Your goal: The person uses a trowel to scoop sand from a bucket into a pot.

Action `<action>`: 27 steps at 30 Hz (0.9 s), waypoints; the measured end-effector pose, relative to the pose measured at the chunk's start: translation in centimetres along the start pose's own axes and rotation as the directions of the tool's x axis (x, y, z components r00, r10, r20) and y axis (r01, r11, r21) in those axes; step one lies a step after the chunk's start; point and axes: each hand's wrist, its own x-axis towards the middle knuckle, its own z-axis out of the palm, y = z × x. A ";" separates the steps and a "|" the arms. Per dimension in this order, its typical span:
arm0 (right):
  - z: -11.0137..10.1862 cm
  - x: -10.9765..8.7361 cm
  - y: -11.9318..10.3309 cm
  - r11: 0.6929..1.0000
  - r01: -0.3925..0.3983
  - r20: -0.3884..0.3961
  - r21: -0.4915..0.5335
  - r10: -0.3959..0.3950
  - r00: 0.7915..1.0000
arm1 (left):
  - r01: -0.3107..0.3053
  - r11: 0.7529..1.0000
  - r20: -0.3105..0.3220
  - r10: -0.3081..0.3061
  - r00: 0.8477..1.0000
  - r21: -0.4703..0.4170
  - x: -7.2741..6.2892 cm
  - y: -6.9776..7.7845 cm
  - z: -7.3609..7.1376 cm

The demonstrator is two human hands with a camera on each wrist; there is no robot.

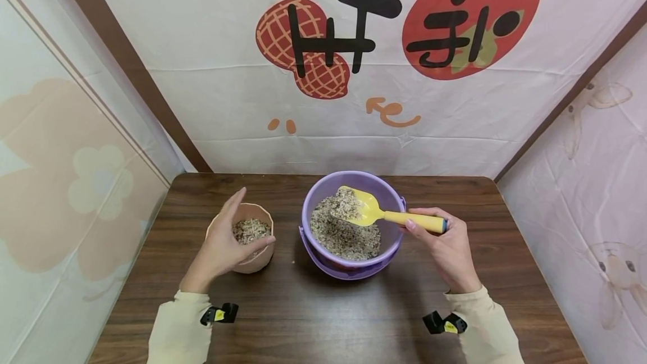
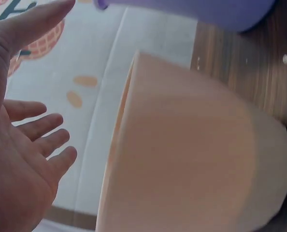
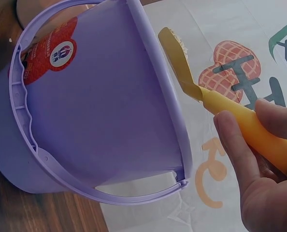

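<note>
My right hand (image 1: 449, 249) grips the handle of a yellow scoop (image 1: 371, 209), its blade heaped with speckled grit. The scoop is above a purple bucket (image 1: 391, 240), which holds a bed of the same grit (image 1: 349, 240). In the right wrist view the fingers and thumb wrap the yellow handle (image 3: 250, 121) above the bucket's rim. Over a pale pink faceted pot (image 1: 255, 263) with grit (image 1: 251, 230) inside, my left hand (image 1: 222, 243) hovers with thumb and fingers spread. The left wrist view shows that palm (image 2: 22, 159) beside the pot's rim, holding nothing.
Both containers stand on a dark wood table (image 1: 328, 319), the pot left of the bucket. The bucket's purple handle (image 3: 85, 191) hangs down its side. Behind rises a white printed cloth (image 1: 217, 89), with more cloth on both sides. A few grains lie between the containers.
</note>
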 end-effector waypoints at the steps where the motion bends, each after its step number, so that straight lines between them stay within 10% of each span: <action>1: 0.0 0.0 0.0 1.000 0.000 -0.001 0.001 0.000 1.000 | 0.008 1.000 -0.009 -0.008 1.000 0.004 -0.2 -0.3 -0.3; 12: 0.1 0.1 0.2 1.000 0.001 0.025 0.019 -0.001 1.000 | 0.104 0.994 -0.056 -0.103 0.993 0.019 -2.4 -3.0 -2.3; 27: 0.3 0.0 0.1 1.000 -0.022 0.003 -0.007 0.022 1.000 | 0.184 0.983 0.011 -0.183 0.983 -0.008 -4.0 -5.8 -1.4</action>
